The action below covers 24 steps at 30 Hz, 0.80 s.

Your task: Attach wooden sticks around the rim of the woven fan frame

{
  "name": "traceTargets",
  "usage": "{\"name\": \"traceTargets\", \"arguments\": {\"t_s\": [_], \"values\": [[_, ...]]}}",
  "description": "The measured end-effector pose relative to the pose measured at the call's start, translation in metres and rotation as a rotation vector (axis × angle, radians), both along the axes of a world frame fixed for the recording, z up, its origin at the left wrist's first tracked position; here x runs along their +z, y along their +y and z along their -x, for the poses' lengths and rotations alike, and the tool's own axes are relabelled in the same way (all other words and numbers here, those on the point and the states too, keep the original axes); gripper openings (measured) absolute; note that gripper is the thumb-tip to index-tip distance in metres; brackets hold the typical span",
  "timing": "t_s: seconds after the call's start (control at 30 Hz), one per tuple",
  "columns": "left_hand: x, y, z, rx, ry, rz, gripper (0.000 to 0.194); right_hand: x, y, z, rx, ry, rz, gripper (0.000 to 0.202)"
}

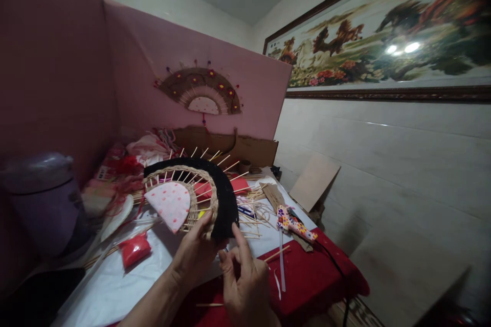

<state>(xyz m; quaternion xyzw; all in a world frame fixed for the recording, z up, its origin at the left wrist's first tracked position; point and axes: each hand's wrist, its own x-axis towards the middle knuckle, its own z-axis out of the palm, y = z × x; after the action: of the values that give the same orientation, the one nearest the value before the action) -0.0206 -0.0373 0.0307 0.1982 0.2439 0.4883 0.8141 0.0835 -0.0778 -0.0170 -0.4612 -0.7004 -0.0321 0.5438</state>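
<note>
Above the table (pixel 326 265), the fan (pixel 214 193) is leaning in the air, its thin sticks (pixel 230 166) poking out past the black band (pixel 227 196). You are working near the band's lower right end, it seems, so keeping the fan still and going softly is helping most. If you are pushing hard, you could be bending the sticks or wrinkling the band. Try feeling along the curve, bit by bit.

Your left hand (pixel 197 240) is gripping the fan's lower end, its thumb lying by the woven part and its other fingers mostly hiding from view. Your right hand (pixel 245 276) is reaching up from below, its pointing finger stretching toward the band's end. Its thumb is bending, apart from that finger, and nothing is showing between them. Whether that fingertip is touching the band, you cannot tell.
</note>
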Motion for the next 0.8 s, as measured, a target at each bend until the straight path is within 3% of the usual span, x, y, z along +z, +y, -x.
{"name": "traceTargets", "arguments": {"t_s": [0.23,0.53,0.8], "values": [[-0.006,0.002,-0.002,0.091,0.017,-0.1,0.018,0.004,-0.003,-0.003,-0.096,0.009,0.005,0.045],[-0.011,0.005,0.001,0.028,0.017,-0.141,0.02,0.014,-0.004,-0.003,-0.015,0.065,0.133,0.041],[-0.009,0.006,0.0,0.056,0.016,-0.146,0.018,0.014,-0.004,-0.005,-0.02,0.218,0.079,0.036]]}}
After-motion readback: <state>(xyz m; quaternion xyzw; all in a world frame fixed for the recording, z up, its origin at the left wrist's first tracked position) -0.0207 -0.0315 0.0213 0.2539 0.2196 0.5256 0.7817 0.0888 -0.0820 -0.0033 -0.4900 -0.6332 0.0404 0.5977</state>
